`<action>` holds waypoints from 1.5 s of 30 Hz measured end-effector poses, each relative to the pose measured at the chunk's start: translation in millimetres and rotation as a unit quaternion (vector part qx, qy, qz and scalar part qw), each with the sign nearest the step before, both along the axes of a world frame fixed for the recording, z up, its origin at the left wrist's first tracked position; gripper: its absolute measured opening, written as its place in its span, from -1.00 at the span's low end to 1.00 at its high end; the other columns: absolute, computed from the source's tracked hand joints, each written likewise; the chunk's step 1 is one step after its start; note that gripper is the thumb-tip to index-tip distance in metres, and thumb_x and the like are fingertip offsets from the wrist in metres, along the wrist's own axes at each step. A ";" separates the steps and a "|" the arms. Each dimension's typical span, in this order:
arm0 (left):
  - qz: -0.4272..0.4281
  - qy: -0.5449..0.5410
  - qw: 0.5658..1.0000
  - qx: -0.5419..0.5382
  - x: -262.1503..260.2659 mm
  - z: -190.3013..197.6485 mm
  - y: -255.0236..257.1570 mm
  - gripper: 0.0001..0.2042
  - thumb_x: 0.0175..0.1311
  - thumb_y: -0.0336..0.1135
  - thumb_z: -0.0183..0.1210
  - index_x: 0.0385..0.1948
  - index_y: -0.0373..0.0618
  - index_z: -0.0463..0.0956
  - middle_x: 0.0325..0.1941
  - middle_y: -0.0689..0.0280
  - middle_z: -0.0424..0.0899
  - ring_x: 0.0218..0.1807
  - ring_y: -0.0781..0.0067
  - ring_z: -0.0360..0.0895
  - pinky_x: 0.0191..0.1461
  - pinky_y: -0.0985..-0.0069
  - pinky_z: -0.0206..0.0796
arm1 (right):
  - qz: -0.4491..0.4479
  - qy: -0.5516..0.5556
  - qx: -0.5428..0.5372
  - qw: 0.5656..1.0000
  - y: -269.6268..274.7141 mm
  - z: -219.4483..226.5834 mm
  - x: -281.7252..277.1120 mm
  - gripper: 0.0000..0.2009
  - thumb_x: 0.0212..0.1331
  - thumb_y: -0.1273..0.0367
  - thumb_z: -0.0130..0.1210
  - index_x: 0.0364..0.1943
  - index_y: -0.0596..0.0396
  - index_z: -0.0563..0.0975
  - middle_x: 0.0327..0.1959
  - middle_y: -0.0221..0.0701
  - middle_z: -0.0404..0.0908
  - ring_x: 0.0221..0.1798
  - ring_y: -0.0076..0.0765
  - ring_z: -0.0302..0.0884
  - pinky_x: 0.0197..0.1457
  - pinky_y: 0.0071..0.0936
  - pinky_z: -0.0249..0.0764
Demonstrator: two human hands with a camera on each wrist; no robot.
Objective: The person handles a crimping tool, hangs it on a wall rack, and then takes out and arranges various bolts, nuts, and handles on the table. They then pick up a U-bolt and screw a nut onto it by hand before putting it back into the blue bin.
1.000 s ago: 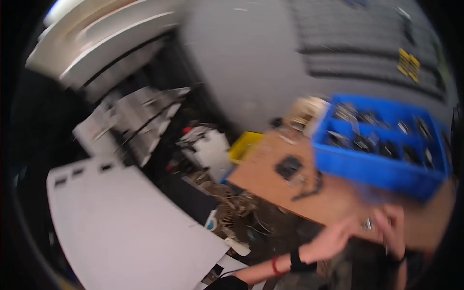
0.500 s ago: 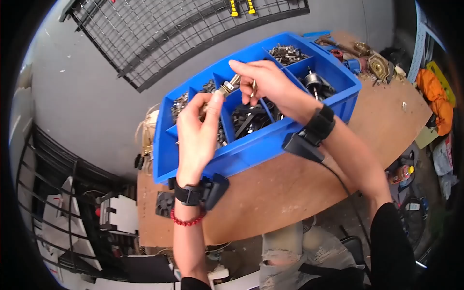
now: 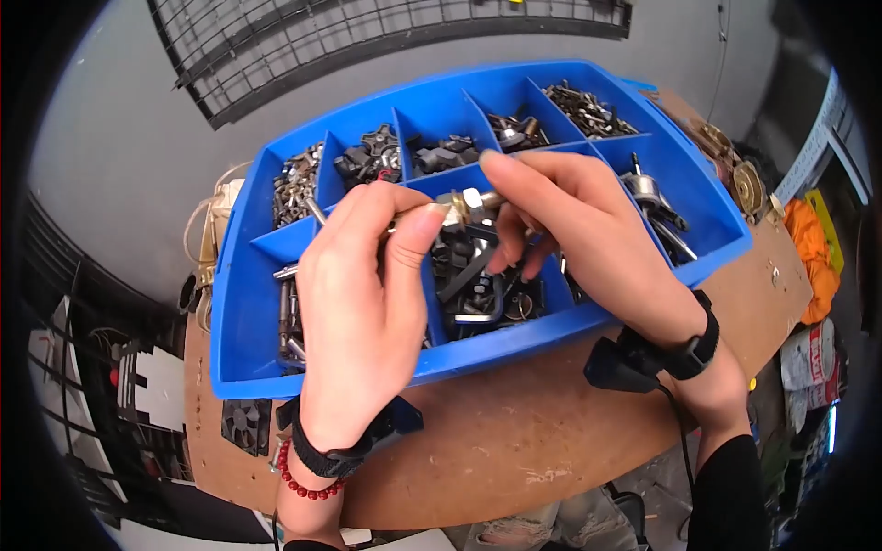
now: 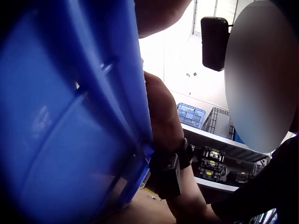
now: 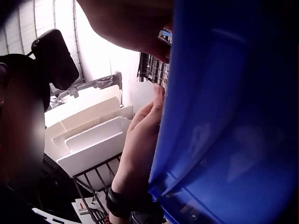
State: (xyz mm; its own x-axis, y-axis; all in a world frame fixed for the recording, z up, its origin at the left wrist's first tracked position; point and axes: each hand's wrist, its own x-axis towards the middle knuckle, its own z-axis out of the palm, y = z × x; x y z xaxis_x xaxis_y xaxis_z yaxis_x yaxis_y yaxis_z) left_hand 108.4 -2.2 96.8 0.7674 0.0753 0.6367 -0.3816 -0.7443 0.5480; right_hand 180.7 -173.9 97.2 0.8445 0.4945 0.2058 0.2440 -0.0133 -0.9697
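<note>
Over the blue divided bin (image 3: 496, 358), both hands are at a shiny metal bolt with a nut (image 3: 472, 202) in the head view. My left hand (image 3: 363, 303) pinches its left part between thumb and forefinger. From the right, my right hand (image 3: 602, 239) has thumb and fingers curled at the bolt's other end, the thumb on top. Below them, dark metal fittings and a hex key (image 3: 487, 317) lie in a compartment. Both wrist views are largely filled by the bin's wall (image 4: 60, 116), which hides the bolt.
Other compartments contain black knobs (image 3: 372, 156), small screws (image 3: 588, 110) and a round metal part with a shaft (image 3: 646, 191). The bin stands on a brown wooden table (image 3: 514, 450). A small black fan (image 3: 245, 426) lies by its front left corner. Behind hangs a black wire grid (image 3: 386, 37).
The head view has swung right from the floor and white panel to the bin, then closer. Both hands have come together at the bolt; half a second ago the right fingers were less closed around it.
</note>
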 end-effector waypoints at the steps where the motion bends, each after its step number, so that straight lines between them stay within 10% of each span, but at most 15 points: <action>1: -0.010 -0.013 1.000 -0.005 0.7 -0.5 1.9 -0.84 0.45 -0.40 0.08 -0.31 -0.30 0.52 -0.41 0.11 0.55 -0.40 0.13 0.49 -0.27 0.35 0.32 | 0.004 -0.003 -0.011 1.000 0.0 1.3 -0.7 -0.54 0.41 0.05 0.01 -0.45 0.18 0.54 -0.60 -0.48 0.57 -0.51 -0.62 0.52 -0.47 -0.62 0.39; 10: -0.086 0.020 0.979 -0.185 -5.7 -0.8 6.3 -0.87 0.45 -0.37 0.13 -0.18 -0.27 0.54 -0.30 0.31 0.64 -0.24 0.57 0.53 -0.14 0.56 0.38 | 0.045 0.028 -0.022 0.998 -4.2 7.8 -6.6 -0.54 0.35 0.00 0.10 -0.29 0.21 0.56 -0.50 -0.45 0.57 -0.49 -0.56 0.61 -0.50 -0.65 0.40; 15: -0.104 0.049 0.964 -0.241 -7.1 -0.2 7.2 -0.83 0.50 -0.28 0.11 -0.16 -0.19 0.54 -0.49 0.52 0.48 -0.54 0.86 0.22 -0.51 0.79 -0.02 | 0.095 0.026 0.004 0.995 -6.9 12.2 -9.4 -0.55 0.30 0.07 0.19 -0.21 0.31 0.58 -0.50 -0.41 0.54 -0.54 -0.53 0.60 -0.54 -0.62 0.39; 36: -0.153 0.038 0.961 -0.227 -8.6 -0.5 8.5 -0.68 0.59 -0.14 -0.06 -0.17 -0.27 0.49 -0.65 0.51 0.20 -0.65 0.74 0.08 -0.57 0.68 0.00 | 0.084 -0.038 0.010 0.996 -2.8 -1.6 -7.7 -0.60 0.42 0.05 0.05 -0.31 0.14 0.54 -0.61 -0.60 0.45 -0.63 -0.61 0.54 -0.62 -0.69 0.29; 45: -0.124 0.024 0.959 -0.252 -7.3 1.0 4.3 -0.66 0.52 -0.13 0.08 -0.06 -0.31 0.49 -0.49 0.38 0.49 -0.63 0.65 0.35 -0.60 0.72 0.09 | 0.049 -0.060 0.021 0.997 -2.6 0.3 -11.7 -0.64 0.41 0.04 0.05 -0.31 0.06 0.50 -0.70 -0.57 0.46 -0.65 -0.65 0.52 -0.62 -0.71 0.25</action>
